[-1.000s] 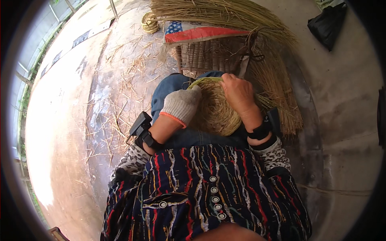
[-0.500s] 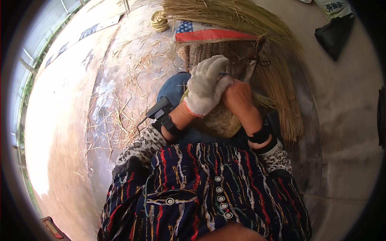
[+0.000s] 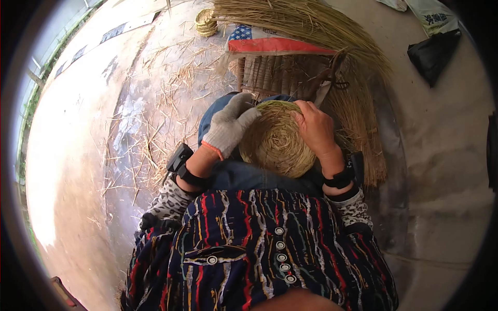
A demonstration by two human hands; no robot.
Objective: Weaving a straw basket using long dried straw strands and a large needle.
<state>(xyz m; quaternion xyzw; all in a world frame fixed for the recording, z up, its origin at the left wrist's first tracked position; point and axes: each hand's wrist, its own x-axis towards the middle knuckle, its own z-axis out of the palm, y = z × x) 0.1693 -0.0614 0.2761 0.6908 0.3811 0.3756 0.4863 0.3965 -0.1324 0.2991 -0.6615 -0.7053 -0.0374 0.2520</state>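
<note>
A round, shallow woven straw basket [image 3: 277, 140] lies tilted in my lap, its open side facing up toward me. The far rim is greener than the rest. My left hand [image 3: 228, 124], in a whitish knit glove with an orange cuff, is closed at the basket's upper left rim, its thumb over the edge. The glove partly hides what its fingertips touch. On the opposite side, my bare right hand [image 3: 316, 129] grips the upper right rim, with its fingertips bent over the edge.
Beyond my knees stands a wooden-slatted frame [image 3: 275, 72] with a red, white and blue sack [image 3: 282, 46] over it. Long straw bundles [image 3: 306, 20] lie behind it. A small woven basket [image 3: 206, 23] sits at the far left, loose straw [image 3: 150, 140] nearby. A black bag [image 3: 433, 57] lies far right.
My hands have moved apart from being together over the basket, the left one leftward and down. Both are now at the rim, and the basket's inside has come into view.
</note>
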